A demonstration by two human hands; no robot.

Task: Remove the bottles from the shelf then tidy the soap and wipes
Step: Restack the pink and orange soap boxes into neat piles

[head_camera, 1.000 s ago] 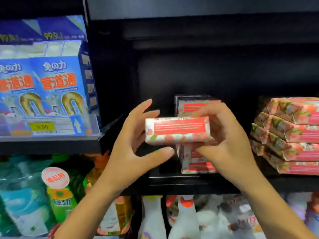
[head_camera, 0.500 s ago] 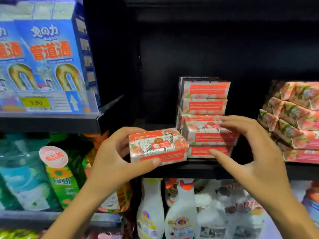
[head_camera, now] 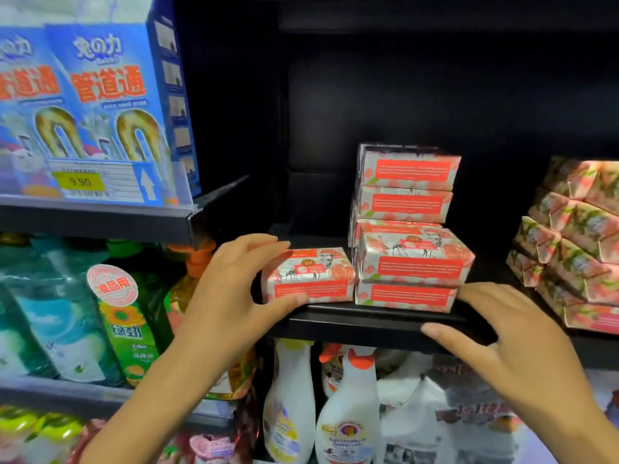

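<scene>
A pink-and-white soap box (head_camera: 310,276) sits on the black shelf (head_camera: 361,321), and my left hand (head_camera: 231,286) grips it with fingers over its top and thumb along its front. Directly to its right stands a stack of several matching soap boxes (head_camera: 407,226); one of its boxes sticks out forward. My right hand (head_camera: 502,343) hovers with spread fingers in front of the shelf edge, just below the stack's right side, holding nothing. Pink floral wipes packs (head_camera: 576,242) are piled at the shelf's right end.
Blue drain-cleaner boxes (head_camera: 100,105) with a 9.90 price tag (head_camera: 80,181) fill the upper left shelf. Green dish-soap bottles (head_camera: 124,316) stand below them. White spray bottles (head_camera: 346,410) stand on the shelf under the soap.
My left hand carried the single soap box down and right onto the shelf beside the stack. My right hand let go of the stack and dropped to the shelf's front edge.
</scene>
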